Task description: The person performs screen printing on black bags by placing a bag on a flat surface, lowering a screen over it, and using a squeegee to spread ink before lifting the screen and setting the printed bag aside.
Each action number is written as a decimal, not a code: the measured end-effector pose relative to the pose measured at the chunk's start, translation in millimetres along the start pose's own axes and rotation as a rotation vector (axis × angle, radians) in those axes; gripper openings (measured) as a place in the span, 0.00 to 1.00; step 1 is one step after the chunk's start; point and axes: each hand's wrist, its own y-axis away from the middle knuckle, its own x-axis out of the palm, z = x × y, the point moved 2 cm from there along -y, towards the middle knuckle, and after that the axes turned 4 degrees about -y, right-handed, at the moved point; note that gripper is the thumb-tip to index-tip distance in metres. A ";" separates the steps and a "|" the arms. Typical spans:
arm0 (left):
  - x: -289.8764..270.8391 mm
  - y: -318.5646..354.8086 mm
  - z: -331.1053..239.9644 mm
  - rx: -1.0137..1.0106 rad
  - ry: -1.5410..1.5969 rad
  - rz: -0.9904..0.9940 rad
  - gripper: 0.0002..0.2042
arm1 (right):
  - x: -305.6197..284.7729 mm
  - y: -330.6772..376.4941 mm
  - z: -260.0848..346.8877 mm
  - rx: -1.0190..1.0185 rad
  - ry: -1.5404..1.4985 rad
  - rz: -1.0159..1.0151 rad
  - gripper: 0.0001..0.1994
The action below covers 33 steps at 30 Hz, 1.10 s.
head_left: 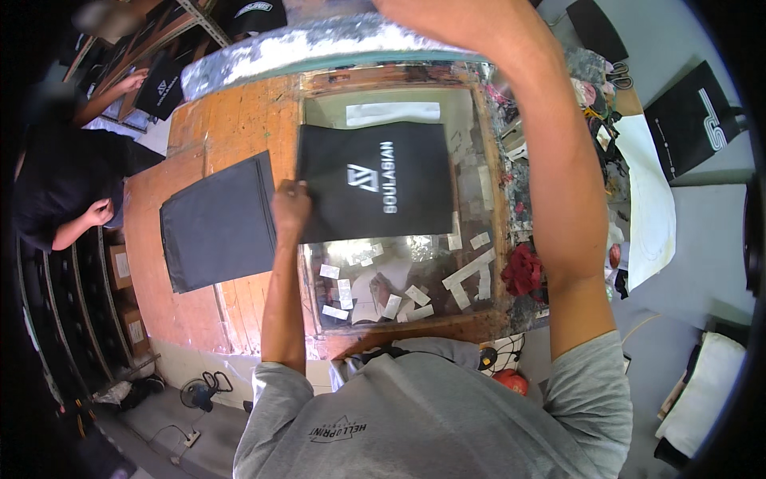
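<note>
A flat black sheet with a white print point(379, 180) lies over a glass panel point(375, 279) set in a wooden frame. My left hand point(292, 204) is closed on the sheet's left edge, fingers bent in a pinch. Just left of that hand is a stack of plain black sheets point(217, 223) on the wooden table point(187, 164). My right arm point(562, 168) is raised on the right and bends left across the far side; its hand is cut off by the top edge. Beneath it runs a paint-stained bar or board edge point(335, 52).
Several whitish tape pieces point(391, 306) stick to the glass. Right of the frame lie a red cloth point(523, 270), scissors point(620, 76) and clutter. At left another person point(76, 168) holds a printed black sheet point(162, 89) beside racks. A red round object point(511, 382) is below.
</note>
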 end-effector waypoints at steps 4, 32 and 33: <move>-95.4 -38.7 72.1 -0.185 -0.224 -0.236 0.15 | -3.9 -5.4 7.1 -0.075 0.050 -0.155 0.19; -74.7 110.2 120.2 -0.153 0.428 0.094 0.11 | 20.7 19.9 6.8 -0.073 0.128 -0.241 0.23; -75.7 107.5 120.4 -0.203 0.443 0.119 0.10 | 20.6 21.1 6.8 -0.064 0.116 -0.237 0.23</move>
